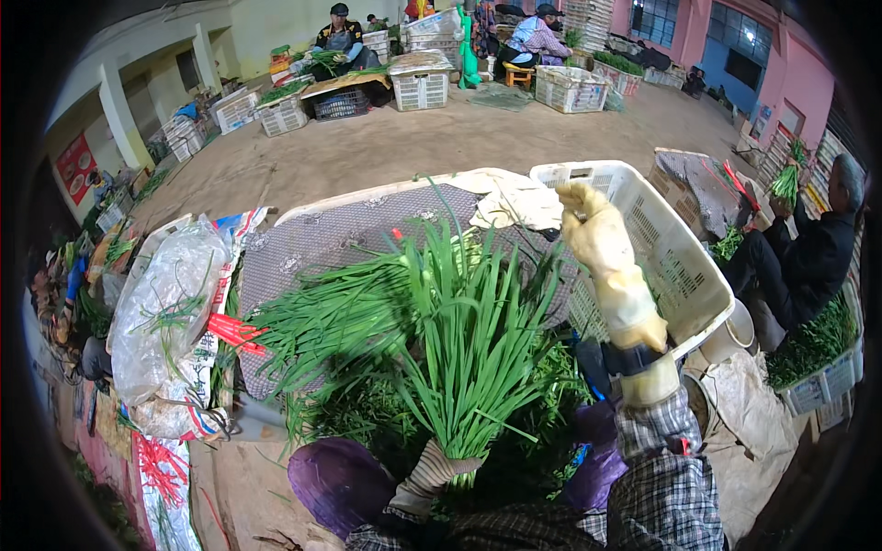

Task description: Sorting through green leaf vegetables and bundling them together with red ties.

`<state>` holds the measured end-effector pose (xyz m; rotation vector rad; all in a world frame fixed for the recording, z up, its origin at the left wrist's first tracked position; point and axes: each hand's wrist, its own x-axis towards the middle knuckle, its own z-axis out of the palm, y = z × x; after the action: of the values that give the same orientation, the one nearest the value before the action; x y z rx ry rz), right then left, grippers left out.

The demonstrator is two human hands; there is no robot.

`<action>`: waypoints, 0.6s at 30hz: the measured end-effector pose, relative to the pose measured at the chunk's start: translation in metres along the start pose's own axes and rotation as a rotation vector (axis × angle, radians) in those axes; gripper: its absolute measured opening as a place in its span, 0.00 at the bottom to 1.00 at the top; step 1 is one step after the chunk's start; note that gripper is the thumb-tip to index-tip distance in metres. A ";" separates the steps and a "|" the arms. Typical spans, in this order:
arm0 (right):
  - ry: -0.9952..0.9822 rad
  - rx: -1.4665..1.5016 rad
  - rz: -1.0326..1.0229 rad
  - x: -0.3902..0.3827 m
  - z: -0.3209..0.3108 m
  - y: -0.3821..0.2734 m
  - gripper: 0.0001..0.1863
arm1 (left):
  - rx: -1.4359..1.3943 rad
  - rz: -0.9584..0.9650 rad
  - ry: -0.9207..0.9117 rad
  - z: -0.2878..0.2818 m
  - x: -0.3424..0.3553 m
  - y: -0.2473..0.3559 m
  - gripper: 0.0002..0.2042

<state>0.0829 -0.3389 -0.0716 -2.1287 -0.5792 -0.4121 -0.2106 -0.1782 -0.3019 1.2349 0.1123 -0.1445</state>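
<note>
My left hand (pixel 424 479), in a striped glove, is closed round the lower end of a bunch of green chives (pixel 469 367). The leaves fan upward over a padded board. Raised at the right, my right hand (pixel 595 234) wears a cream glove, its fingers curled in; anything inside them is hidden. It is beside the near-left rim of a white plastic crate (pixel 684 243). More chives (pixel 335 317) lie across the grey patterned cloth (pixel 322 243) left of the bunch. A pale crumpled cloth (pixel 514 197) rests at the board's far edge.
Red ties (pixel 234 332) and a clear plastic bag (pixel 170 312) lie at left. A seated person (pixel 804 243) holds greens at right, near a crate of greens (pixel 813 354). Two people (pixel 340 41) sit farther back among white crates (pixel 421 87). Purple cloth (pixel 340 482) covers my knees.
</note>
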 end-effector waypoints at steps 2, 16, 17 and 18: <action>-0.087 0.391 -0.074 -0.025 -0.006 -0.068 0.15 | -0.060 0.004 0.000 -0.003 -0.001 -0.004 0.35; -0.509 -0.043 -0.227 -0.097 0.042 -0.014 0.15 | -0.026 0.001 -0.018 0.014 -0.011 0.016 0.33; -0.511 -0.041 -0.226 -0.102 0.043 -0.010 0.15 | -0.043 -0.023 -0.011 0.014 -0.012 0.017 0.33; -0.444 -0.106 -0.293 -0.106 0.039 -0.007 0.15 | -0.045 -0.022 -0.016 0.016 -0.012 0.020 0.33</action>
<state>-0.0064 -0.3305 -0.1408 -2.2551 -1.1535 -0.1250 -0.2185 -0.1867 -0.2766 1.1882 0.1149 -0.1696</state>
